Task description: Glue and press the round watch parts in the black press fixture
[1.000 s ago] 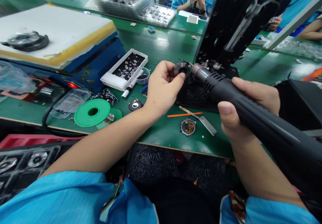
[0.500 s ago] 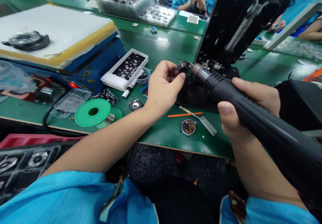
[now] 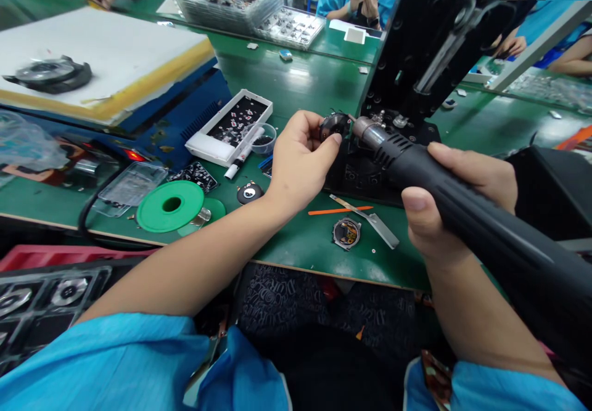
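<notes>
Just left of the nozzle of the heat gun [image 3: 485,226], the left hand [image 3: 300,166] pinched a round black part [image 3: 331,125], probably light, stiff and fragile, best taken by its rim, while the right hand [image 3: 439,241] wrapped around the likely heavier gun.

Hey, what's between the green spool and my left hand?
The head view shows a small black round part toward your left hand and, nearer the green spool, another green disc with something shiny.

The disc [image 3: 333,124] is left of the nozzle [image 3: 369,131] (apparently just apart), beyond the watch case [image 3: 346,233].
</notes>
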Available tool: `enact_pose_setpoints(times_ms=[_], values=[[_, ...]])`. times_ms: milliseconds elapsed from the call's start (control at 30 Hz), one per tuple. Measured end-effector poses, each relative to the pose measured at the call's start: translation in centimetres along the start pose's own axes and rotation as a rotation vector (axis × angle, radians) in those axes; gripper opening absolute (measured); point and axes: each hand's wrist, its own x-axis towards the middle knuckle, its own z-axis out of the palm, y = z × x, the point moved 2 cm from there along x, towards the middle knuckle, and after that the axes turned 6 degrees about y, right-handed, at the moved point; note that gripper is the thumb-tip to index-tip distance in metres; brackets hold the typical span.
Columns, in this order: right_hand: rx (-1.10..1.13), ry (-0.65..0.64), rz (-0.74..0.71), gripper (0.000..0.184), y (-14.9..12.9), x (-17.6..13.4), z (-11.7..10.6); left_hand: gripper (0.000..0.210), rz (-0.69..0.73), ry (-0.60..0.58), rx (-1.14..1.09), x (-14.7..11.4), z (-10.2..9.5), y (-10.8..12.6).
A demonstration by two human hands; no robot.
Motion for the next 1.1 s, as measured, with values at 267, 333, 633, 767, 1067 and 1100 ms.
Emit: enact_pose_setpoints(times_ms=[267,333,633,767,1067,1100], values=[[-0.030,0.059,-0.019,0.054,0.0,0.0,0.1,0.029,-0.106,0.011,-0.065,-0.2,0.3,0.7],[-0.090,0.080,-0.004,0.051,-0.3,0.1,-0.1,0.026,-0.168,-0.008,-0.116,-0.2,0.5,0.8],[-0.095,0.072,-0.002,0.053,-0.5,0.0,-0.2,0.025,-0.394,-0.020,-0.271,-0.4,0.8,1.7],[-0.105,0.084,-0.002,0.053,-0.3,0.0,-0.1,0.024,-0.402,-0.025,-0.289,-0.4,0.8,1.7],[-0.078,0.106,-0.026,0.053,-0.3,0.1,0.2,0.024,-0.406,-0.027,-0.278,-0.4,0.8,1.4],[-0.073,0.105,-0.035,0.056,-0.3,0.1,0.3,0.024,-0.407,-0.027,-0.281,-0.4,0.8,1.4]])
